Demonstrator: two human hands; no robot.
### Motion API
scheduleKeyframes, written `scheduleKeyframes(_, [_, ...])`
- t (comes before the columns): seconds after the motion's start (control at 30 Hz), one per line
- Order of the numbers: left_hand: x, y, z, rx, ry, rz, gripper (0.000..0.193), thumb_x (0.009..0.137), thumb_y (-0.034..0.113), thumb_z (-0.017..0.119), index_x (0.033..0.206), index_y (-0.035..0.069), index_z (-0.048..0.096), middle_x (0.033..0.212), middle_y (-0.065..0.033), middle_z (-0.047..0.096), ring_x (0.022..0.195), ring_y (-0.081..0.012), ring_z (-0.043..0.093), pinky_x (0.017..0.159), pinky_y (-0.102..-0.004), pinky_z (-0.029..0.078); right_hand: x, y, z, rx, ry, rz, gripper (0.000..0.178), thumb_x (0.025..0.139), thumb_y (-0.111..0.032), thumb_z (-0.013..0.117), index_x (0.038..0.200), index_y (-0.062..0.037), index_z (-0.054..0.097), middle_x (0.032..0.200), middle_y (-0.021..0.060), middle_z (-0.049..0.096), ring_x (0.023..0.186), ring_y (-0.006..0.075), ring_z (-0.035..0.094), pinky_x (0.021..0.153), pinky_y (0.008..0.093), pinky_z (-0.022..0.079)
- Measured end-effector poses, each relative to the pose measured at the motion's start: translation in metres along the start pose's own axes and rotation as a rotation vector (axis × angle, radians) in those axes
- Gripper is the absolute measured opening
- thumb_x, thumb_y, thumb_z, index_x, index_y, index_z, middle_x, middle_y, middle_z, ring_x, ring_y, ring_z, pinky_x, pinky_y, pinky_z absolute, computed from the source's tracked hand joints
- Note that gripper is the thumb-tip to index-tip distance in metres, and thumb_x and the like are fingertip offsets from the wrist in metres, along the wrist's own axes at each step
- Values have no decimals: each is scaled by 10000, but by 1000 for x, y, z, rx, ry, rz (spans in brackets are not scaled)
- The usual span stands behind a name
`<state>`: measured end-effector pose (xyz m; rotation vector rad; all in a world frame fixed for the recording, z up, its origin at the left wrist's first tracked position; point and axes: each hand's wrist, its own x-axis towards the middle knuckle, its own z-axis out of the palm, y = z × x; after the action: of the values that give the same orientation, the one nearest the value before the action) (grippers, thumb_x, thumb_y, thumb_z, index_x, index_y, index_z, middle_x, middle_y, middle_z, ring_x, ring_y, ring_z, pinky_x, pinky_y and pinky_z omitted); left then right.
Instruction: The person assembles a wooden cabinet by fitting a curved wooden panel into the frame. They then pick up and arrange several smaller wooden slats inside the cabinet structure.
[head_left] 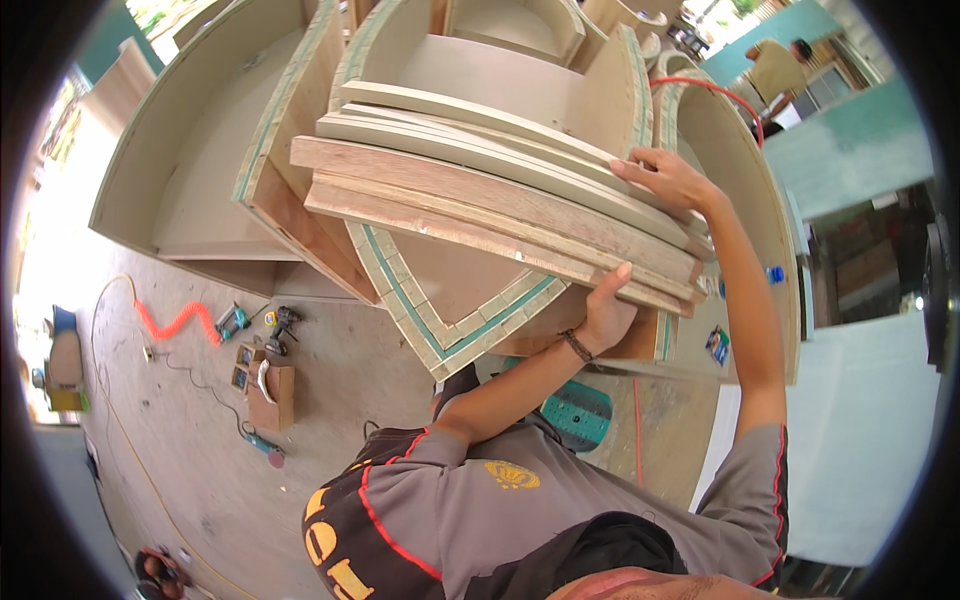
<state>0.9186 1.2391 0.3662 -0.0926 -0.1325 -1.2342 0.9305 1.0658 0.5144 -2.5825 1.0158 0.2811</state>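
Left hand (607, 318) and right hand (668, 182) on loose wooden strips (500, 190)

The left hand grips the near side, thumb on the front strip, its fingers hidden; the right hand lays bent fingers over the far strips. Both are toward the right end of the stack, which slants across the top of a cabinet (440, 352). The left ends poke past its left edge, close to the next cabinet (285, 110); whether they touch it, I cannot tell.

No tie or clamp shows, so the strips could slide apart if one hand lifted sooner, and the left ends, far from both hands, could dip or swing. The cabinet's pointed near corner juts out by the left forearm and could catch it. Past the far right, a red hose (722, 87) might snag long pieces. The roomiest way looks to be over the floor (340, 390) off the near left edge, but an orange coiled hose (180, 325), drill (284, 322) and cardboard box (272, 400) could trip feet there.
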Motion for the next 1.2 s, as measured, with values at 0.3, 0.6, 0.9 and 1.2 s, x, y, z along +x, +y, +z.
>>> scheduleKeyframes(0.3, [1, 3, 23, -29, 94, 14, 508, 859, 293, 576, 1256, -9, 477, 1211, -127, 560, 1167, -262, 518, 1018, -407, 389, -5, 8, 12, 6, 5, -75, 708, 915, -574, 480, 1248, 46, 557, 1186, 201, 597, 1113, 274, 539, 997, 338, 378])
scheduleKeyframes(0.6, [-8, 1, 43, 55, 73, 108, 557, 873, 336, 609, 1292, 9, 441, 1187, -132, 554, 1118, -220, 549, 956, -373, 460, -39, 22, 6, 77, -15, -190, 868, 842, -556, 580, 1377, 98, 382, 1371, 259, 464, 1316, 321, 411, 1085, 380, 297])
scheduleKeyframes(0.9, [-19, 10, 47, 162, 59, 189, 548, 877, 334, 616, 1290, 12, 454, 1163, -110, 544, 1110, -192, 533, 941, -351, 459, -88, -31, 11, 272, -123, -178, 1043, 660, -583, 701, 1375, 103, 375, 1307, 229, 503, 1219, 298, 497, 1027, 371, 368])
scheduleKeyframes(1.2, [-44, 12, 57, 336, 37, 152, 615, 861, 327, 652, 1318, -19, 429, 1243, -133, 528, 1144, -208, 533, 964, -339, 454, -128, -28, 14, 278, -20, -136, 1012, 608, -526, 734, 1348, 84, 413, 1283, 199, 517, 1210, 278, 500, 1028, 366, 371])
